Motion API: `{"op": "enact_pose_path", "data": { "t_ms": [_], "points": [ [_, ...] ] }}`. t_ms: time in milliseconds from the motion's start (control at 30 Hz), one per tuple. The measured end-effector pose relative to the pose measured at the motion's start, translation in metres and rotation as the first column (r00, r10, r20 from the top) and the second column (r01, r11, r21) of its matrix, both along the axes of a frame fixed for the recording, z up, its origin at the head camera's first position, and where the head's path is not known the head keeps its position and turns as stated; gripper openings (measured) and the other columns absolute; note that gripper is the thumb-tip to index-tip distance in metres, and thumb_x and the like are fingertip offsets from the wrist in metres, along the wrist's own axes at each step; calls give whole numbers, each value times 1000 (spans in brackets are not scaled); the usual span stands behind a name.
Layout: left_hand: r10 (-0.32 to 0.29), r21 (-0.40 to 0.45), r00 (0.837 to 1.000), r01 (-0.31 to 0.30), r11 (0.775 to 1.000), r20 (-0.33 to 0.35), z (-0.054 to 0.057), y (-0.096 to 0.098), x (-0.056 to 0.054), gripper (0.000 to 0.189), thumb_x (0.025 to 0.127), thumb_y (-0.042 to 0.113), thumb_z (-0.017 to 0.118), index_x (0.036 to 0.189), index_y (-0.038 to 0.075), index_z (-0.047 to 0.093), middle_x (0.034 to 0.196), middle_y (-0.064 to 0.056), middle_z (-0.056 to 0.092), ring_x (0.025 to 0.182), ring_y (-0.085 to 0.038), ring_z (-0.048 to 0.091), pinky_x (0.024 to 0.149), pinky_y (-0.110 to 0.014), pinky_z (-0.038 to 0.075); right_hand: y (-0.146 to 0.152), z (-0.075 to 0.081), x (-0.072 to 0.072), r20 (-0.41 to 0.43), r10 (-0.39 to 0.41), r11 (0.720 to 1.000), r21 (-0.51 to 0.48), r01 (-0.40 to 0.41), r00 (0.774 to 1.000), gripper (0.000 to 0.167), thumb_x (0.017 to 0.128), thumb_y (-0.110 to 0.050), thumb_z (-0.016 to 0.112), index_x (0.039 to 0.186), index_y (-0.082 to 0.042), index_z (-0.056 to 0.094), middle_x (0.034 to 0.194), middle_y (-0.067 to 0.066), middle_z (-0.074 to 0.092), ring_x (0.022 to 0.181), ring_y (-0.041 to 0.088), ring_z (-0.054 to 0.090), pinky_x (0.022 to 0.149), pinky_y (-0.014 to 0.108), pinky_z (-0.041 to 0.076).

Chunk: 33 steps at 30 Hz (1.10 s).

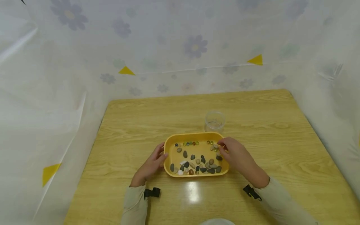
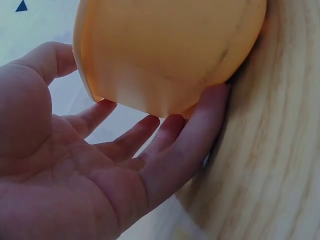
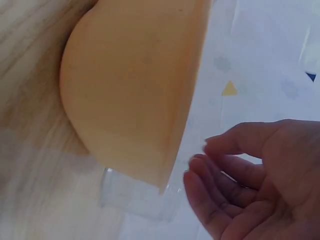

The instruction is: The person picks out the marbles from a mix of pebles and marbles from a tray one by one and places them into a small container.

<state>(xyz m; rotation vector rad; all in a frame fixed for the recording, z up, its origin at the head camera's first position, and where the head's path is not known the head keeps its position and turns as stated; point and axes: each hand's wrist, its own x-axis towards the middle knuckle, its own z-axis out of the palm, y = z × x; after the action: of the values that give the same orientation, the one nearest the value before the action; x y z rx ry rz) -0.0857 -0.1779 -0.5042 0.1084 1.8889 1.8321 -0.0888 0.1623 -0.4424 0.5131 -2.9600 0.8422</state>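
Note:
A yellow plastic tray (image 1: 201, 137) sits on the table, holding several dark and pale pebbles (image 1: 203, 170) and small glass marbles (image 1: 191, 143). My left hand (image 1: 152, 164) holds its left end, thumb at the rim and fingers against the outer wall, as the left wrist view shows. Over the right end is my right hand (image 1: 237, 156), fingertips bent above pale pebbles (image 1: 215, 146) and marbles near the upper right corner. In the right wrist view its thumb and fingers (image 3: 200, 185) are loosely bent beside the rim, nothing visible between them.
A clear round plastic container (image 1: 215, 121) stands just behind the tray's right half. Part of a white round object (image 1: 217, 222) shows at the bottom edge. Flower-printed sheeting (image 1: 168, 50) surrounds the wooden table (image 1: 140, 122), with yellow triangles stuck on it.

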Motion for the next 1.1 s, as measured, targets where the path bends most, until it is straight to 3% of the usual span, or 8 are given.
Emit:
{"op": "enact_pose_path", "data": {
  "t_ms": [133,333,467,700,833,933,1100],
  "points": [
    [-26,26,999,26,999,22,-3,-2,-3,54,97,31,50,144,35,23,146,-11,25,117,-37,46,77,-46,53,-10,4,-3,-4,50,992,116,-50,999,14,87,-9,62,99,-2,66,91,6,63,76,16,57,63,31,50],
    [-44,36,999,43,998,29,-5,-4,-6,56,96,29,51,143,38,22,147,-8,23,115,-35,48,76,-46,53,-20,3,-6,-3,87,978,188,-84,996,9,85,-3,60,92,-2,66,82,6,63,64,12,50,55,27,45],
    [-39,41,999,37,998,32,-6,-4,-6,55,96,28,52,142,39,24,146,-5,25,113,-34,50,75,-47,54,-26,-1,-9,36,47,973,226,-54,998,6,85,-5,59,81,-5,63,72,2,56,60,13,49,54,29,45],
    [-22,50,999,21,999,33,-9,-5,-5,54,97,22,50,143,38,25,144,-8,28,112,-35,51,75,-47,54,-36,-14,-16,46,-7,958,286,-6,999,21,85,-2,57,66,-8,51,62,3,46,54,15,45,47,30,45],
    [-22,59,999,20,998,34,-12,-5,-5,55,98,20,49,144,35,24,144,-10,29,114,-36,49,75,-47,53,-41,-23,-22,12,-23,941,338,18,1000,14,80,1,62,68,-4,56,65,7,51,57,18,49,45,32,48],
    [-23,63,999,20,998,44,-12,-5,-5,55,98,19,48,145,34,23,145,-10,28,115,-37,48,77,-47,53,-45,-29,-27,4,-65,932,358,60,998,10,83,-2,62,73,-2,59,69,10,55,61,22,54,45,36,49],
    [-32,57,998,29,998,54,2,-4,-2,57,99,16,46,147,29,20,146,-13,28,115,-37,48,78,-47,52,-51,-35,-30,-37,-98,925,366,105,994,15,90,-5,57,76,-2,62,72,13,57,66,28,58,45,41,51]
  ]
}}
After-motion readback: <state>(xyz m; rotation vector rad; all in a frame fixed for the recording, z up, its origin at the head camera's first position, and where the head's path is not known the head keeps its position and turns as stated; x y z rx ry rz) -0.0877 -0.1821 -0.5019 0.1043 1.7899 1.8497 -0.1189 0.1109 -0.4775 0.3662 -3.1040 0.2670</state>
